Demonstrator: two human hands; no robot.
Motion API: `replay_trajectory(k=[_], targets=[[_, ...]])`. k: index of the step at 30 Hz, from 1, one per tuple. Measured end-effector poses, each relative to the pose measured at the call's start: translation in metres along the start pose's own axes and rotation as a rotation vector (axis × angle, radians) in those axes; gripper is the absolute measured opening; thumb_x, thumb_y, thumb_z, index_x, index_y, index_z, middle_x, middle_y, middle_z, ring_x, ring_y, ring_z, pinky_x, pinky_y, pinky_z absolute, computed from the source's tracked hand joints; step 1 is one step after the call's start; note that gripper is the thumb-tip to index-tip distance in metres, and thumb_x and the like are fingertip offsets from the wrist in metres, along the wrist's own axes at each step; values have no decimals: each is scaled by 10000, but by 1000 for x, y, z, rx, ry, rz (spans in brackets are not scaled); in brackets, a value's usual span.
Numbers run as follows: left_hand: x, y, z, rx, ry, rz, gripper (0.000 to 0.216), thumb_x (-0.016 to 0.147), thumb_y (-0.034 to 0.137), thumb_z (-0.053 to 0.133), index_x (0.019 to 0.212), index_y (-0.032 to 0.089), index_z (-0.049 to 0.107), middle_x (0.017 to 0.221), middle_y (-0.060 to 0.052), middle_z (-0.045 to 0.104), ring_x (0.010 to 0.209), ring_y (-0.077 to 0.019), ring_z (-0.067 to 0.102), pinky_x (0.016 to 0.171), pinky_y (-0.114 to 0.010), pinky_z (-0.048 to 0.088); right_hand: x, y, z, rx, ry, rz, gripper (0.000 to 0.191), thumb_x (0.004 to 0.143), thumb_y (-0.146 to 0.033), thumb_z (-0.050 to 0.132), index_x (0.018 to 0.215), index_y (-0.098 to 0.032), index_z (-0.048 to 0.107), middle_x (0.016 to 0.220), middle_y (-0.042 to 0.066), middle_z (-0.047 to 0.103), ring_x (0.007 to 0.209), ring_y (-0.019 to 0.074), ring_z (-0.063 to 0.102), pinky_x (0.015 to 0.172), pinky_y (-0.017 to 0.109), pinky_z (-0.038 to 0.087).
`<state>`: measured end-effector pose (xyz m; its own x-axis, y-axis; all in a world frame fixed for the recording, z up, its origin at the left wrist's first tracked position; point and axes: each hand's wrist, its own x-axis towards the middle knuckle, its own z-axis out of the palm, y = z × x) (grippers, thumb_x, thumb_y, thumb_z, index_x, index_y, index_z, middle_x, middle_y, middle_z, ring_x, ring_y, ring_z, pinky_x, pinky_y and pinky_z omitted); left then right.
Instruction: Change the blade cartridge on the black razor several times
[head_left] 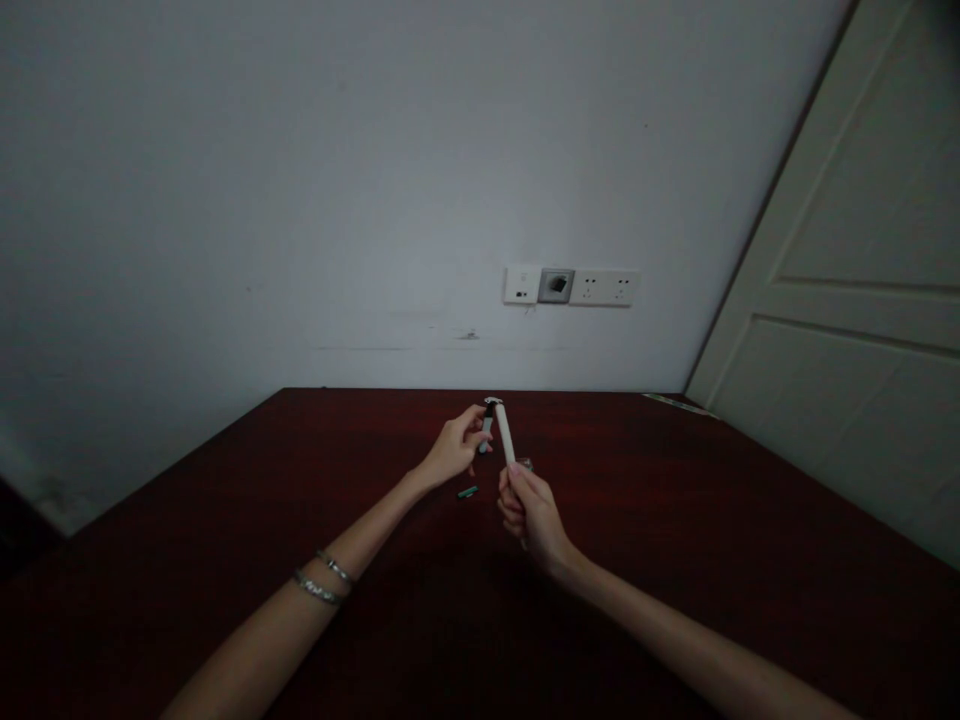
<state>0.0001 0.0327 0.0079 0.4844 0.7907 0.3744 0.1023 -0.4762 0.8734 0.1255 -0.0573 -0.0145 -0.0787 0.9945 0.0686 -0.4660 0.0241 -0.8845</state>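
My right hand (531,510) is closed round the lower end of a slim white stick-shaped device (505,432), which points up and away from me. My left hand (454,448) pinches a small grey piece (486,430) right beside the device's dark top end (492,402). I cannot tell whether that piece is attached to the device. A small green and dark cylinder (467,492), like a battery, lies on the dark red table (675,520) between my hands. Two bracelets (324,580) sit on my left forearm.
A small clear object (524,463) rests on the table just behind my right hand. The table meets a white wall with a row of sockets (570,286). A white door (862,330) stands at the right. A thin strip (679,404) lies at the table's far right corner.
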Motion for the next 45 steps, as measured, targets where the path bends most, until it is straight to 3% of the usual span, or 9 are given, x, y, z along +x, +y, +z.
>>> replay_trajectory(k=[6,11,16,24,31,36,40,45], targets=[[0,5,1,39,-1,-12,291,774,220,494,1060,171,475,782,-15,547,614,-128,589,329,-135,411,4,-5,2,25,-12,-72,423,626,-560,648,658,-188,448,429,-126,231,344,10,130,318,134,80],[2,7,1,14,17,-1,293,783,228,490,1069,174,460,772,-9,537,644,-133,605,328,-115,397,3,3,-1,-24,-11,-7,435,643,-582,624,651,-184,446,436,-118,257,348,12,144,314,136,89],[-1,5,4,43,-7,5,259,789,214,486,1045,178,473,756,1,532,596,-113,588,333,-115,382,6,-6,-1,10,-17,-99,402,650,-543,639,657,-187,452,443,-119,234,351,12,135,319,133,79],[-3,4,10,25,-33,3,263,800,230,478,1058,189,448,800,-18,562,627,-137,611,352,-138,382,-3,-4,-8,13,9,-60,403,650,-537,649,656,-180,460,438,-119,242,353,10,144,321,132,87],[-4,10,13,62,-62,37,219,782,153,472,998,177,494,743,5,573,603,-106,590,489,-179,436,2,-11,-7,40,29,-78,393,647,-524,654,659,-185,456,435,-119,244,346,8,144,318,125,84],[-4,9,14,74,-59,29,239,794,160,456,1031,175,483,706,16,565,582,-108,586,466,-174,414,1,-17,-8,48,29,-128,378,667,-511,642,664,-187,447,442,-120,228,349,8,138,323,122,83],[-2,9,13,91,-56,67,236,782,143,462,1015,162,495,720,12,571,605,-101,592,530,-190,446,-4,-10,-9,38,35,-77,405,644,-532,654,657,-184,448,438,-120,241,350,7,147,320,125,91],[-3,8,12,92,-33,23,237,786,171,469,1023,169,485,730,10,571,590,-106,595,475,-179,436,-4,-9,-9,49,34,-87,401,646,-528,655,654,-180,457,436,-119,246,349,7,149,319,126,89]])
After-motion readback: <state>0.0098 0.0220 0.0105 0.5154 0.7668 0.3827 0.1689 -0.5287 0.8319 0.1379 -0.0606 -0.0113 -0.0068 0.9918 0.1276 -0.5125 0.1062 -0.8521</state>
